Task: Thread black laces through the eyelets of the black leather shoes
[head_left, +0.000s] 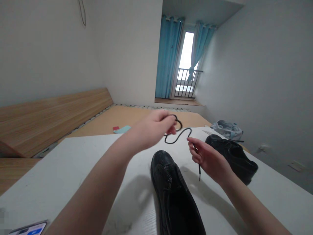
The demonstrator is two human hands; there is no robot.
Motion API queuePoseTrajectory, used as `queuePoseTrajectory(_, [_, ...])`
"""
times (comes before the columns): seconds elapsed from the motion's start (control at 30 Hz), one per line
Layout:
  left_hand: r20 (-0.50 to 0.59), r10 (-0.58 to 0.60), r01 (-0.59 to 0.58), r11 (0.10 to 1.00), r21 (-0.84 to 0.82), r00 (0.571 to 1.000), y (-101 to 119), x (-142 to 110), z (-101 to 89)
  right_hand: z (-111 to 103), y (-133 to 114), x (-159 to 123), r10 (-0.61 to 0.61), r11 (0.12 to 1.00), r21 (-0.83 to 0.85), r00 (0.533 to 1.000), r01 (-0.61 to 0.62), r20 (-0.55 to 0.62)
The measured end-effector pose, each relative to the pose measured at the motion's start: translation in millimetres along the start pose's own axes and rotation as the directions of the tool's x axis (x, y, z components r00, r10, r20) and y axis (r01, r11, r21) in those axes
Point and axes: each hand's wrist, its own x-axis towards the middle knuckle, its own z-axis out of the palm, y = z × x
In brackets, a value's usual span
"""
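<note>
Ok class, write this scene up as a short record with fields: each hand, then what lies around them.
Left hand: pinches a loop of black shoelace
Right hand: at the lace's tipped end, grip unclear
Shoes: black leather brogue between the hands; second black shoe beyond the right hand
Surface: white table
Also: phone at near edge

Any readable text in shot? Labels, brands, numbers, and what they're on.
No legible text anywhere.
Phone screen: bright patches, too small and blurred to read.
Plastic bag: printed marks, too blurred to read.
Black shoe and shoelace: no lettering visible.
</note>
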Motion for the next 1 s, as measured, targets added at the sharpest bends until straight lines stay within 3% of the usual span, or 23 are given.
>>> queuePoseTrajectory(0.1, [0.264, 0.112, -0.093, 0.992, -0.083, 0.958, 15.5, -3.9, 25.1, 9.4, 6.0, -10.9, -0.024, 0.99, -0.135, 0.984, 0.049, 0.176])
queuePoseTrajectory(0.17, [0.349, 0.176, -0.188, 0.982, 0.0, 0.92, 23.7, -7.8, 37.0, 13.1, 7.5, -17.3, 0.018, 0.98, -0.196, 0.976, 0.025, 0.218])
queuePoseTrajectory(0.27, [0.408, 0.211, -0.3, 0.939, 0.166, 0.888, 26.9, -13.4, 42.4, 13.2, 5.7, -19.2, 0.058, 0.966, -0.259, 0.983, -0.011, 0.175])
queuePoseTrajectory(0.33, [0.401, 0.153, -0.271, 0.927, 0.258, 0.903, 24.1, -17.0, 40.1, 9.5, 4.6, -14.1, 0.016, 0.932, -0.362, 0.995, 0.021, 0.101])
queuePoseTrajectory(0.43, [0.383, -0.051, -0.146, 0.872, 0.467, 0.922, 19.1, -21.5, 37.2, 1.1, 7.7, -3.5, -0.053, 0.819, -0.571, 0.998, 0.058, 0.025])
queuePoseTrajectory(0.47, [0.406, -0.137, -0.117, 0.833, 0.54, 0.903, 18.1, -22.5, 37.9, -1.5, 10.0, -1.2, -0.05, 0.78, -0.623, 0.998, 0.058, 0.031])
queuePoseTrajectory(0.57, [0.535, -0.311, -0.134, 0.759, 0.637, 0.786, 16.8, -23.1, 45.3, -6.1, 16.0, -1.6, 0.041, 0.693, -0.718, 0.992, 0.055, 0.116])
queuePoseTrajectory(0.6, [0.565, -0.316, -0.155, 0.758, 0.633, 0.762, 16.4, -22.5, 48.8, -6.8, 16.2, -3.6, 0.082, 0.656, -0.751, 0.983, 0.073, 0.167])
queuePoseTrajectory(0.77, [0.626, -0.245, -0.241, 0.773, 0.586, 0.74, 13.6, -17.4, 58.2, -10.5, -0.2, -10.1, 0.214, 0.47, -0.845, 0.896, 0.256, 0.39])
queuePoseTrajectory(0.83, [0.639, -0.252, -0.225, 0.791, 0.569, 0.727, 13.9, -15.7, 56.7, -11.3, -8.6, -8.2, 0.13, 0.467, -0.843, 0.922, 0.268, 0.365])
queuePoseTrajectory(0.9, [0.627, -0.26, -0.194, 0.804, 0.562, 0.735, 15.0, -14.5, 54.0, -8.8, -15.0, -7.7, -0.048, 0.463, -0.837, 0.951, 0.292, 0.305])
queuePoseTrajectory(1.0, [0.627, -0.271, -0.171, 0.816, 0.552, 0.731, 16.2, -12.8, 50.0, 6.2, -24.8, -18.8, -0.211, 0.452, -0.828, 0.942, 0.332, 0.263])
